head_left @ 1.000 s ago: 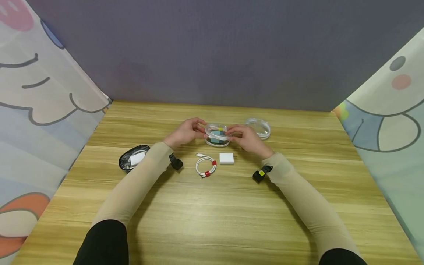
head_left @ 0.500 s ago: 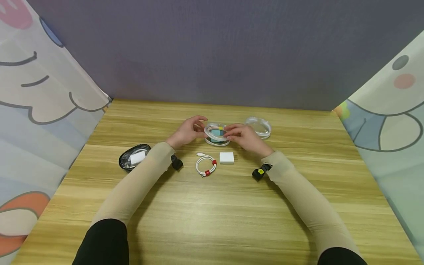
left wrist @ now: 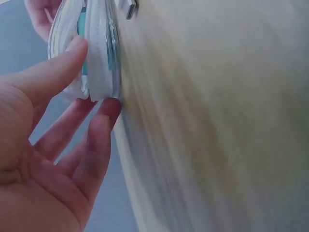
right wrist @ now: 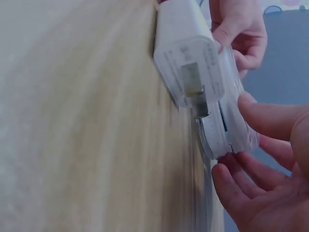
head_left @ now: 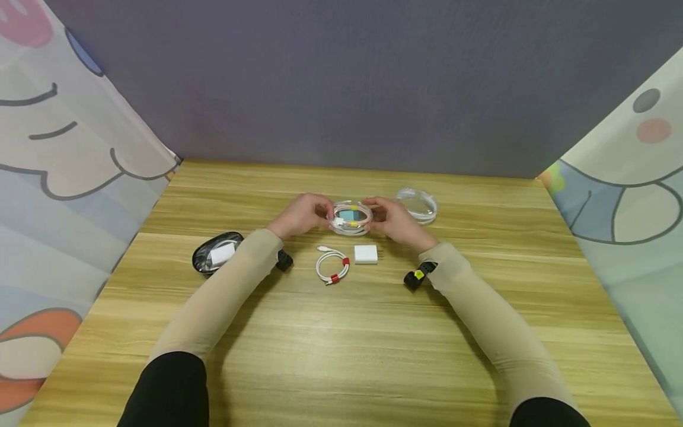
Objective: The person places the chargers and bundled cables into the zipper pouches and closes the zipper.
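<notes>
A round clear zip case [head_left: 349,232] lies on the wooden table between both hands. Through its clear top show a coiled white cable [head_left: 363,209] with yellow ties and something teal [head_left: 347,215]. My left hand [head_left: 301,214] pinches its left side, thumb on top and fingers along the lower edge in the left wrist view. On the opposite side my right hand [right wrist: 270,159] holds it the same way, and zipper teeth show along its edge. Nearer me are a white charger plug [head_left: 365,254] and a coiled white cable [head_left: 332,265] with red ties.
Behind the right hand lies a second round clear case [head_left: 421,204]. A black oval case [head_left: 203,258] with a white charger inside stands by the left forearm. A dark grey panel [head_left: 347,89] rises at the table's back edge.
The case's upper half has come down from a tilt and now lies level over the lower half. My right hand has shifted from its upper part to its right side.
</notes>
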Motion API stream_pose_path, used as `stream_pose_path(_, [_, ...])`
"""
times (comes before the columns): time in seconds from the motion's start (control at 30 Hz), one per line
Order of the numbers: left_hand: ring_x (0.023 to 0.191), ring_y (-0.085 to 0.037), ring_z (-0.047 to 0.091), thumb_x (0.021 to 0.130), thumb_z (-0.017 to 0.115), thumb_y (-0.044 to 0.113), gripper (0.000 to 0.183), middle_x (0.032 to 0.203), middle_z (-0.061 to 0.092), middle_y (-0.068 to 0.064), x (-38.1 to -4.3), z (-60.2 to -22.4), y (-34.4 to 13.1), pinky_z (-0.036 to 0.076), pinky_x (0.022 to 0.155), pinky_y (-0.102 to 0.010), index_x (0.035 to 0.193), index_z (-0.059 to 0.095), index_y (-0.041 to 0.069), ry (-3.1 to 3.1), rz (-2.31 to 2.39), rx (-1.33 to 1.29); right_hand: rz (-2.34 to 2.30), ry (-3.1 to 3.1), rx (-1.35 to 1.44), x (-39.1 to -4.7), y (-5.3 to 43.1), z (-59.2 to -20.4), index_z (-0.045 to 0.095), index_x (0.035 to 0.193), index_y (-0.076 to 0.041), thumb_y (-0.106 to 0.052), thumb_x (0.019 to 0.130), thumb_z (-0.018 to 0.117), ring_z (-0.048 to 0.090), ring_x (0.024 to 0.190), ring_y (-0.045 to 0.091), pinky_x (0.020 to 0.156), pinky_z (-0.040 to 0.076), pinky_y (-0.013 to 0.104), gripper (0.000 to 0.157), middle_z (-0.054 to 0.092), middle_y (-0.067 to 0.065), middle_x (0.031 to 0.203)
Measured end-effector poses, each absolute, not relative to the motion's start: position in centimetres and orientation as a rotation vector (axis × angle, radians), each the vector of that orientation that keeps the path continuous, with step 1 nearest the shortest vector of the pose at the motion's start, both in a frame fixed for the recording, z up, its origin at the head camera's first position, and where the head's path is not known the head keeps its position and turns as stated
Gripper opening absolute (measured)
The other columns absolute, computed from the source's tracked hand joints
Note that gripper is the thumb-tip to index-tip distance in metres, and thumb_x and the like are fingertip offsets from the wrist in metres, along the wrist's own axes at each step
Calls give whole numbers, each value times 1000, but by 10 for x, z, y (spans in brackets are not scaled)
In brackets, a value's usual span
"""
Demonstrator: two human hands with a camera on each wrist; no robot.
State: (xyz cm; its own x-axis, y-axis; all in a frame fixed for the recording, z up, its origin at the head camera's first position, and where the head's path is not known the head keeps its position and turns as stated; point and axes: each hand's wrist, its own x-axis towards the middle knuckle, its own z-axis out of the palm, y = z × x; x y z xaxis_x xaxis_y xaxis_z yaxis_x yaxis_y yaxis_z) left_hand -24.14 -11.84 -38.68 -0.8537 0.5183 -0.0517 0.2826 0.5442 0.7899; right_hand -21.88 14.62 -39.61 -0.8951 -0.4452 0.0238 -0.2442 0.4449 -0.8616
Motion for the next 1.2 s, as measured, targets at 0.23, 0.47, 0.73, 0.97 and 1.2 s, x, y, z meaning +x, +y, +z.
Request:
stream_pose_path(0.23, [102,-19,67,79,86,11,18,110,69,-4,-243,-382,-122,50,93,-37,82,68,10,2426,1170,718,-1435,2385,-626,-225,149,-400,49,142,3,-1,89,73,51,128,35,107,41,45,58,53,20,140])
stream_pose_path(0.47, [93,-19,60,89,77,30,20,113,68,-4,-241,-380,-120,48,76,-34,88,66,14,2492,1075,691,-1461,2360,-618,-228,149,-403,51,141,2,-2,89,73,52,127,33,107,41,43,56,55,19,139])
stream_pose_path(0.73, [82,-19,59,94,71,24,31,110,65,-2,-242,-375,-114,48,71,-36,123,68,15,2489,986,769,-1423,2398,-638,-225,149,-402,50,142,4,-6,93,70,51,128,35,107,40,45,54,54,22,139])
stream_pose_path(0.97, [113,-26,59,95,69,26,34,135,59,-8,-241,-373,-108,46,97,-41,125,68,10,2579,790,881,-1385,2492,-632,-218,155,-400,54,140,-1,-11,95,68,55,124,33,105,43,44,48,58,18,136])
stream_pose_path(1.2, [136,-27,44,98,66,29,35,153,43,-9,-239,-369,-100,37,110,-41,129,68,12,2560,673,1033,-1393,2578,-637,-212,169,-397,56,137,0,-11,96,66,56,123,35,104,44,46,43,57,17,137])
